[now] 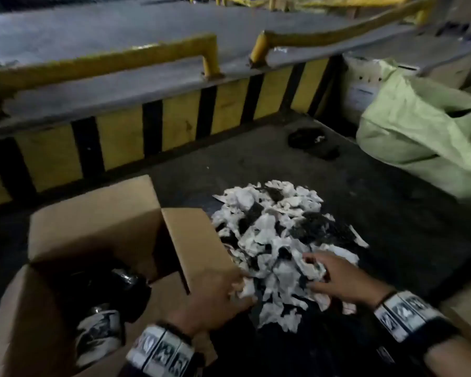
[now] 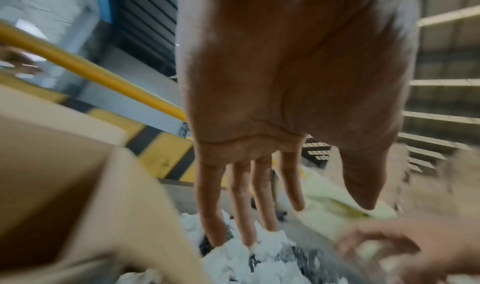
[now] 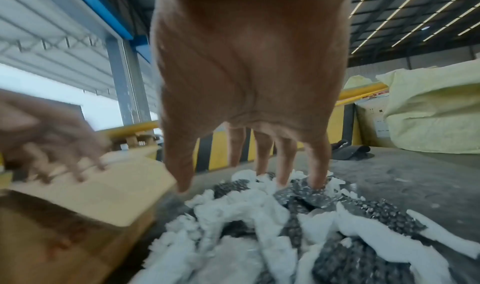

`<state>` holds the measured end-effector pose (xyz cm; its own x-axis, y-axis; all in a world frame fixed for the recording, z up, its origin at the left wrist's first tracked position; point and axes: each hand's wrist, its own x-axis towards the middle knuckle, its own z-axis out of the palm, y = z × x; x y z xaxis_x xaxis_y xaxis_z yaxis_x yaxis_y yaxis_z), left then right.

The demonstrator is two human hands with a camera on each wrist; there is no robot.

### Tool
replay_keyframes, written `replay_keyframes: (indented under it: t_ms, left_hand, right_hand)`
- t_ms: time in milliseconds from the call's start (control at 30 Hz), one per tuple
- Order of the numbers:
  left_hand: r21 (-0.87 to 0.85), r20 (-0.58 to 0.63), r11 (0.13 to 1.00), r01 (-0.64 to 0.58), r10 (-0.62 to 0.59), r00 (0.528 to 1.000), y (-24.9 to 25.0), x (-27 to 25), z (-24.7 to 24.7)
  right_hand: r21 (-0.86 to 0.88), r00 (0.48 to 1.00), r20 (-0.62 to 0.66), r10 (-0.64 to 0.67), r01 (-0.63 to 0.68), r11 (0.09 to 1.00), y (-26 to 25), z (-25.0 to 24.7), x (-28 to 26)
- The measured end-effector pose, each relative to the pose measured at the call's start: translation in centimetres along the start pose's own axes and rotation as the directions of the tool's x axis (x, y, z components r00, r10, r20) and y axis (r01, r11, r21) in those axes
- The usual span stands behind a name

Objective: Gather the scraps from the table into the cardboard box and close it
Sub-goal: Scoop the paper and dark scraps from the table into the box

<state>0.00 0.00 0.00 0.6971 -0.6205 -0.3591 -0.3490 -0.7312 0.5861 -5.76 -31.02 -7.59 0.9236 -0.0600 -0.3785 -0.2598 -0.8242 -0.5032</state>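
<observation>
A dark grey floor-like surface [image 1: 365, 202] runs up to a yellow-and-black striped curb [image 1: 174, 126] topped by yellow rails [image 1: 114, 58], in a dim warehouse bay.

The scraps [image 1: 278, 240], white foam bits mixed with dark bubbled sheet, lie in one heap at the middle of the surface, their left edge touching the box. The box [image 1: 93, 240] stands open at 8 o'clock from the heap, one flap [image 1: 193, 240] leaning out over the heap's left edge; dark wrapped items [image 1: 114, 295] already lie inside.

The left hand [image 1: 215, 303] reaches in at 6 o'clock of the heap, right beside the flap. In the left wrist view its fingers [image 2: 244, 202] hang straight and spread, tips dipped into the white scraps, clasping nothing. The right hand [image 1: 346, 281] lies at the heap's 4 o'clock edge; in the right wrist view its fingers [image 3: 285, 161] are also straight and apart, tips pressed onto the bubbled pieces, with nothing grasped. The two hands are apart, with scraps between them.

Bare surface opens beyond the heap from 12 to 3 o'clock. A small dark bundle [image 1: 310, 142] lies well apart at 12 o'clock, near the curb. A pale green sack [image 1: 419, 137] bounds the space at 2 o'clock, with a white carton [image 1: 362, 85] behind it.
</observation>
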Motion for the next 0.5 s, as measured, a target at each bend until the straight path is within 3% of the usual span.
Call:
replay_keyframes:
  t_ms: [67,167,267,400,500]
  left_hand:
    - [0.183,0.024,0.983,-0.012,0.008,1.0,1.3,5.6,0.6]
    - [0.219,0.162,0.975,0.025,-0.062,0.985,2.8,13.3,3.0]
    - [0.328,0.213,0.926,0.186,-0.264,0.941,2.7,18.4,7.1]
    - [0.39,0.225,0.866,0.313,-0.419,0.88,1.4,22.5,12.1]
    - [0.319,0.123,0.886,0.338,-0.392,0.912,-0.3,23.8,14.9]
  right_hand:
    - [-0.088,0.998,0.006,0.068,-0.067,0.994,1.0,-1.2,2.7]
    - [-0.17,0.964,0.084,0.251,-0.234,0.957,2.6,-2.4,6.9]
    - [-0.191,0.929,0.163,0.332,-0.301,0.934,5.4,-1.5,10.3]
    - [-0.185,0.907,0.244,0.342,-0.303,0.935,8.4,1.2,13.2]
    - [-0.153,0.922,0.205,0.329,-0.302,0.941,8.8,2.7,13.9]
